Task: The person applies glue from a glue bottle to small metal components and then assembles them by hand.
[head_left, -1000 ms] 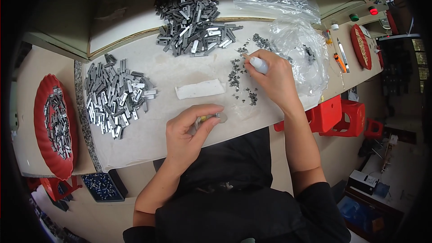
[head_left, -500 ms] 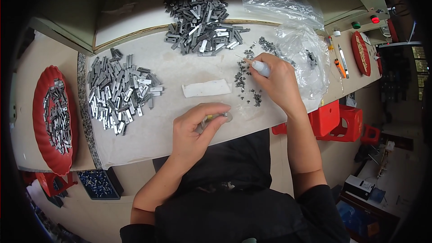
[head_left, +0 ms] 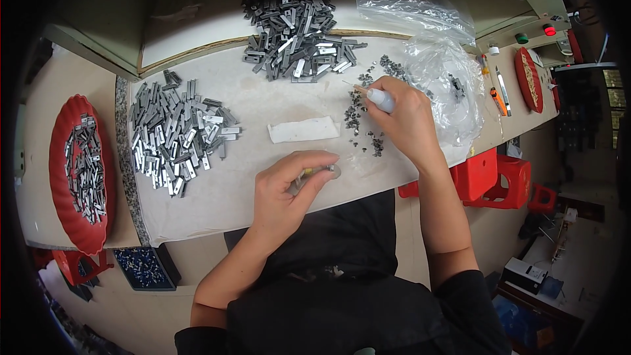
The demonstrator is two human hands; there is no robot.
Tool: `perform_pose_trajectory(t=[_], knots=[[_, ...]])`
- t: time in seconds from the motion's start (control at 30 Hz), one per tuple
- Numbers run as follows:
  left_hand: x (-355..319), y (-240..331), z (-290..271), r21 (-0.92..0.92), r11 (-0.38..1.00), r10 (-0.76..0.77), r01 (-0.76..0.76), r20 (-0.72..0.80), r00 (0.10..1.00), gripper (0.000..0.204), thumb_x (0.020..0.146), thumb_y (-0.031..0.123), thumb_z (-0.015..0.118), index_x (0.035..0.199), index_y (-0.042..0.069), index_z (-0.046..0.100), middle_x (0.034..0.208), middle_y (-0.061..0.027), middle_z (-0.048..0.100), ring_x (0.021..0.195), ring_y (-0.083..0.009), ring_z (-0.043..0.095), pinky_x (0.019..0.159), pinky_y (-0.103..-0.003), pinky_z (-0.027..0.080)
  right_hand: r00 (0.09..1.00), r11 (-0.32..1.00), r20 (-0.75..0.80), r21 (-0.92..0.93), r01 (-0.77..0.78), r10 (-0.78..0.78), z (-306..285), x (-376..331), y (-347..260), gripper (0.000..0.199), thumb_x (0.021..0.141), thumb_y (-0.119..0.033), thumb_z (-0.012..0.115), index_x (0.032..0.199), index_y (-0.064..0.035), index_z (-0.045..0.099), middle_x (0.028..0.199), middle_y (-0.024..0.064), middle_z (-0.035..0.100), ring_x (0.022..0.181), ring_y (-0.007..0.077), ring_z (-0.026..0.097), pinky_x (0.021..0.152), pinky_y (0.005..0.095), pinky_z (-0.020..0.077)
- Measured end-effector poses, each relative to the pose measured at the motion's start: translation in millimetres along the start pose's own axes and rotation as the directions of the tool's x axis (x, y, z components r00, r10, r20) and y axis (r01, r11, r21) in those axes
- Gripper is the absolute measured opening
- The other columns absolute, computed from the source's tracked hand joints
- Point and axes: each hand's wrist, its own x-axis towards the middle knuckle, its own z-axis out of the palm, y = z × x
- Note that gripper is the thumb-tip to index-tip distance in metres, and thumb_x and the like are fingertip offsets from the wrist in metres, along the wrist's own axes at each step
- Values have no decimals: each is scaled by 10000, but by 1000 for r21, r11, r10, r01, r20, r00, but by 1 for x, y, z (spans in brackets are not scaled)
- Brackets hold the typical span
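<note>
My right hand [head_left: 409, 118] is closed round a small translucent squeeze bottle [head_left: 381, 100]. A thin pale tip [head_left: 355, 85] points up and left from that hand, over scattered small dark metal parts [head_left: 353, 115]. Nearer to me, my left hand [head_left: 281, 187] pinches a small roundish piece [head_left: 336, 171] between thumb and fingers. Something yellow shows inside its grip, but the fingers hide most of it. A folded white cloth or paper strip [head_left: 303, 130] lies flat on the table just beyond my left hand.
Grey metal pieces lie in a left pile [head_left: 177, 135] and a far pile [head_left: 296, 39]. A red scalloped tray [head_left: 59, 158] of such pieces stands at far left. Clear plastic bags [head_left: 453, 118], an orange cutter [head_left: 497, 100] and red stools [head_left: 476, 174] are on the right.
</note>
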Motion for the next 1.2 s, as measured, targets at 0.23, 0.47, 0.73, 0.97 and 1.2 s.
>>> perform_pose_trajectory(t=[0.23,0.47,0.73,0.97,1.2], knots=[[1,0,0,10,1000,17,-17,-2,1000,149,746,-2,607,894,11,614,853,-84,628,764,-141,595,671,-233,450,999,1000,-33,-7,10,-11,5,2,-3,149,653,-73,628,786,-24,579,741,141,597,669,302,586,595,362,458],[0,0,0,2,1000,8,-8,0,1000,156,746,1,608,901,16,615,855,-83,629,770,-148,596,678,-236,450,998,998,-34,-46,42,-43,7,3,-3,156,652,-74,629,788,-21,573,747,134,597,669,302,586,596,362,458],[0,1,-1,28,1000,-1,1,15,1000,159,742,5,611,901,15,617,859,-85,630,781,-152,598,688,-240,451,997,998,-32,-15,68,-68,4,5,-3,157,648,-64,632,790,-35,570,740,123,591,673,298,582,595,362,454],[0,2,0,25,1000,-6,6,10,1000,160,740,4,613,900,19,618,857,-82,631,777,-153,599,687,-242,452,997,997,22,-21,73,-72,5,7,-5,154,643,-58,636,783,-40,576,757,105,588,703,288,580,606,358,455],[1,1,-1,32,999,23,-23,-7,1000,160,739,11,618,898,19,618,854,-84,629,773,-156,599,681,-242,454,998,998,38,28,54,-56,2,7,-8,163,635,-41,642,788,-31,585,762,111,594,719,285,585,618,339,457]])
